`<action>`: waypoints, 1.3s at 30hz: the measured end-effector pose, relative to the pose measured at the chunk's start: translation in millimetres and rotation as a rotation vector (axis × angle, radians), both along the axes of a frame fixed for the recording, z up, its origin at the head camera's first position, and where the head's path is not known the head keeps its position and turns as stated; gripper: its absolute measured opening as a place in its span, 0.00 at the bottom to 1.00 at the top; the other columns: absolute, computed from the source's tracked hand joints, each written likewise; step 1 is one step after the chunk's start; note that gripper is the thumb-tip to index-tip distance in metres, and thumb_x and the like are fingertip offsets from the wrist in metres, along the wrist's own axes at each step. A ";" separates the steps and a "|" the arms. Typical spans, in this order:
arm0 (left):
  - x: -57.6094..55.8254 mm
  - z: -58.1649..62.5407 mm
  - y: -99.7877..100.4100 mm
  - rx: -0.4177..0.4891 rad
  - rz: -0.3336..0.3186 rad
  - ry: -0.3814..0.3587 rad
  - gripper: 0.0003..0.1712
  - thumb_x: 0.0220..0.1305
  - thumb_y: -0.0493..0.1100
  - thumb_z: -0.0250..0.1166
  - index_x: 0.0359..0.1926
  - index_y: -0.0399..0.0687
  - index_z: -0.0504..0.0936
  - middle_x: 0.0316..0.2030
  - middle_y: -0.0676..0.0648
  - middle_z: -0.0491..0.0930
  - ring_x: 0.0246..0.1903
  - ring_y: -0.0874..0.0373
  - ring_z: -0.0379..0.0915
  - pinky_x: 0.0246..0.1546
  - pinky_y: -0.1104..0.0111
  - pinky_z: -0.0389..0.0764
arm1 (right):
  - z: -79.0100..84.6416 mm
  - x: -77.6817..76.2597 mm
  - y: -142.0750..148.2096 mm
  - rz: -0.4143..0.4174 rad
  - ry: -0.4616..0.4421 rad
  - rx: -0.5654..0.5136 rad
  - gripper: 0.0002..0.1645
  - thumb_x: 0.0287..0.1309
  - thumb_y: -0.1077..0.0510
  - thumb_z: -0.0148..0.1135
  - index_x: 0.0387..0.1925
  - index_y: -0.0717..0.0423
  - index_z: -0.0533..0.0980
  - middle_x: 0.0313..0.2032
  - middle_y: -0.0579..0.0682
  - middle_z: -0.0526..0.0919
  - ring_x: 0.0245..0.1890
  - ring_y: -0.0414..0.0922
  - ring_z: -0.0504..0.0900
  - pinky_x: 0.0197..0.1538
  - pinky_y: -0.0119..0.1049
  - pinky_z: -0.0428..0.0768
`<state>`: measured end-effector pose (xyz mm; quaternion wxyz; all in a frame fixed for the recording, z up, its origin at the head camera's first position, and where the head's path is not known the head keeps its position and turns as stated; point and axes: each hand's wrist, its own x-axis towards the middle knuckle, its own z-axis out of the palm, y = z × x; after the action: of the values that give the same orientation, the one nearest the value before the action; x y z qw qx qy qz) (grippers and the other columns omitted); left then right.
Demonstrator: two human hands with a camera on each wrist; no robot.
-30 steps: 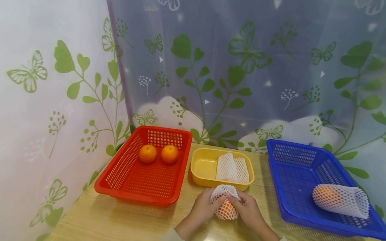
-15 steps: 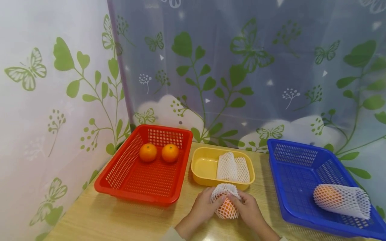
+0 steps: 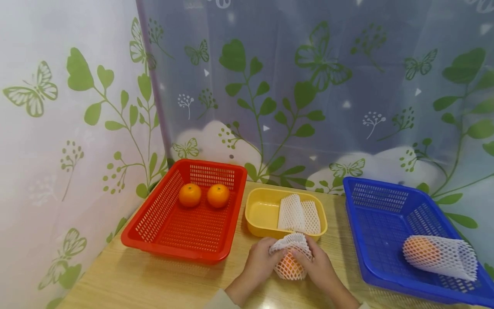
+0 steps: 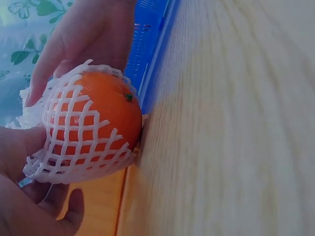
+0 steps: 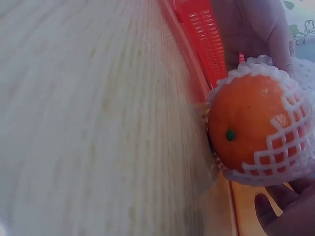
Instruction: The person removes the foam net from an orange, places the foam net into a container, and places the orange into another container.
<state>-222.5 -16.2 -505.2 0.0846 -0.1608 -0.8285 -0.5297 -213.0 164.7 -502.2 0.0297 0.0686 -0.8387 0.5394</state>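
An orange sits partly inside a white foam fruit net, low over the wooden table in front of the yellow tray. Its stem end is bare in both wrist views, outside the mesh. My left hand pinches the net's left side, thumb on the front. On the other side my right hand grips net and fruit, its thumb also pressed on the front. Fingers behind the fruit are partly hidden. More foam nets lie in the yellow tray.
At left, a red basket holds two bare oranges. A blue basket at right contains a netted orange, with the net's loose end towards the right. Patterned curtains hang behind the table.
The net's upper rim has been drawn up and tilted right, and its opening looks narrower. Both hands stay around the orange with small thumb shifts.
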 end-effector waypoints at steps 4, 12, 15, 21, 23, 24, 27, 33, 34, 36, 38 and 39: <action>-0.7 0.5 1.2 0.023 0.028 0.020 0.06 0.55 0.38 0.73 0.33 0.42 0.86 0.29 0.53 0.80 0.30 0.66 0.72 0.31 0.73 0.74 | 0.1 0.3 0.1 0.023 -0.016 -0.008 0.28 0.62 0.51 0.64 0.61 0.54 0.71 0.49 0.49 0.83 0.48 0.41 0.80 0.48 0.33 0.78; -1.1 5.4 4.0 0.001 0.031 -0.019 0.09 0.59 0.42 0.70 0.39 0.44 0.85 0.35 0.52 0.82 0.36 0.64 0.76 0.37 0.71 0.78 | -2.7 0.5 -0.4 0.057 -0.042 -0.034 0.20 0.60 0.53 0.66 0.51 0.59 0.77 0.40 0.49 0.85 0.38 0.37 0.82 0.42 0.31 0.80; -1.0 5.2 3.6 0.005 0.025 -0.035 0.12 0.61 0.44 0.69 0.43 0.44 0.84 0.38 0.51 0.82 0.39 0.62 0.77 0.41 0.69 0.78 | -2.6 0.6 -0.4 0.074 -0.050 -0.038 0.19 0.61 0.53 0.65 0.50 0.60 0.78 0.38 0.50 0.85 0.36 0.37 0.82 0.41 0.31 0.80; -2.3 4.8 1.4 -0.030 0.007 -0.080 0.18 0.62 0.51 0.67 0.49 0.46 0.81 0.41 0.52 0.80 0.42 0.60 0.75 0.44 0.65 0.77 | -0.6 1.0 0.3 0.069 -0.060 -0.045 0.17 0.61 0.52 0.65 0.46 0.60 0.80 0.37 0.50 0.86 0.36 0.37 0.82 0.41 0.31 0.80; -2.6 5.7 0.9 -0.049 0.004 -0.092 0.18 0.63 0.49 0.67 0.50 0.45 0.80 0.42 0.51 0.79 0.43 0.59 0.75 0.45 0.63 0.77 | 0.2 0.3 0.3 0.057 -0.059 -0.040 0.17 0.62 0.51 0.65 0.46 0.60 0.81 0.37 0.49 0.86 0.36 0.37 0.82 0.41 0.30 0.80; -2.4 6.4 0.6 -0.054 0.000 -0.098 0.17 0.63 0.47 0.67 0.50 0.45 0.80 0.42 0.51 0.79 0.43 0.59 0.75 0.45 0.63 0.77 | 0.7 -0.1 0.2 0.049 -0.059 -0.039 0.17 0.62 0.51 0.64 0.45 0.60 0.81 0.37 0.49 0.86 0.36 0.36 0.82 0.41 0.30 0.80; -0.8 8.3 0.1 -0.057 -0.021 -0.104 0.17 0.63 0.46 0.67 0.50 0.44 0.80 0.41 0.50 0.79 0.42 0.58 0.75 0.44 0.63 0.77 | 1.6 -0.8 0.7 0.029 -0.067 -0.037 0.17 0.62 0.51 0.64 0.44 0.60 0.82 0.34 0.49 0.87 0.33 0.37 0.83 0.39 0.30 0.80; 1.9 11.5 -1.9 -0.042 -0.057 -0.137 0.19 0.63 0.48 0.67 0.51 0.44 0.80 0.41 0.51 0.79 0.41 0.59 0.74 0.43 0.64 0.76 | 3.6 -0.2 -0.5 -0.001 -0.043 -0.057 0.12 0.62 0.54 0.64 0.40 0.59 0.84 0.31 0.47 0.87 0.31 0.36 0.82 0.37 0.30 0.79; 2.1 11.6 -2.2 -0.039 -0.063 -0.144 0.20 0.62 0.48 0.68 0.51 0.44 0.79 0.41 0.51 0.79 0.42 0.59 0.74 0.43 0.64 0.76 | 4.2 0.2 -0.7 -0.007 -0.039 -0.067 0.11 0.62 0.55 0.64 0.39 0.59 0.84 0.30 0.47 0.87 0.30 0.36 0.82 0.36 0.30 0.80; 2.3 11.5 -2.9 -0.030 -0.077 -0.164 0.21 0.61 0.48 0.68 0.53 0.44 0.79 0.43 0.51 0.79 0.43 0.59 0.74 0.44 0.64 0.76 | 5.3 1.2 -1.0 -0.020 -0.034 -0.084 0.11 0.62 0.56 0.64 0.37 0.60 0.84 0.27 0.48 0.86 0.28 0.37 0.82 0.34 0.31 0.80; 1.8 11.6 -3.1 -0.024 -0.088 -0.188 0.23 0.60 0.48 0.69 0.54 0.45 0.79 0.44 0.51 0.79 0.44 0.59 0.74 0.46 0.63 0.77 | 5.9 1.5 -1.5 -0.040 -0.026 -0.088 0.10 0.62 0.56 0.64 0.33 0.60 0.84 0.25 0.49 0.85 0.25 0.37 0.81 0.31 0.32 0.80; 1.4 11.4 -3.1 -0.022 -0.094 -0.197 0.24 0.60 0.48 0.69 0.55 0.45 0.78 0.44 0.52 0.79 0.45 0.59 0.74 0.47 0.62 0.77 | 6.0 1.6 -1.5 -0.051 -0.021 -0.089 0.11 0.61 0.56 0.65 0.32 0.60 0.84 0.23 0.49 0.85 0.24 0.37 0.81 0.30 0.32 0.80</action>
<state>-221.1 -19.4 -493.8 -0.0237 -0.1477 -0.8301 -0.5372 -211.5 163.1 -496.2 0.0377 0.0401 -0.8155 0.5761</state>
